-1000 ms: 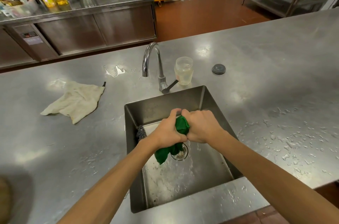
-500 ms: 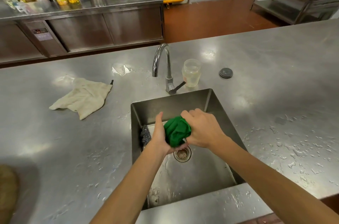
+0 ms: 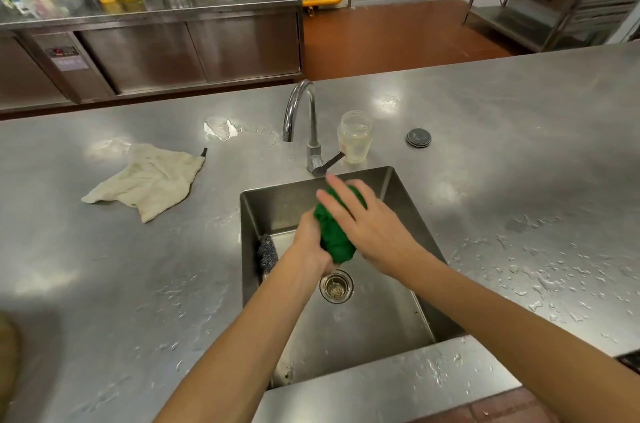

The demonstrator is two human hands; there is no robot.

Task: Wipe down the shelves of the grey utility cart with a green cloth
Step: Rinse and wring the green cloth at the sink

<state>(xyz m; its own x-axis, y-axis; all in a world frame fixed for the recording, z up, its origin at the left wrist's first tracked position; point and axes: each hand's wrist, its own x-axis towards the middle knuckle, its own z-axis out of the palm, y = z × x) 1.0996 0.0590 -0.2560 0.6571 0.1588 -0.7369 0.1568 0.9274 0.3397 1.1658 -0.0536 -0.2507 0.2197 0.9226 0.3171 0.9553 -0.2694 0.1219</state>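
Head view: the bunched green cloth (image 3: 335,240) is held above the sink (image 3: 287,204), sandwiched between both hands. The left hand (image 3: 309,242) grips it from underneath. The right hand (image 3: 367,228) lies across its top with fingers straight, pressing down.

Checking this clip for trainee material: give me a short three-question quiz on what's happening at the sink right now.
1. True or false: the green cloth is held over the sink.
2. What lies on the counter left of the faucet? A) beige cloth B) jar C) dark lid
3. Which hand lays straight fingers on the green cloth?
Key: 1 true; 2 A; 3 the right hand.
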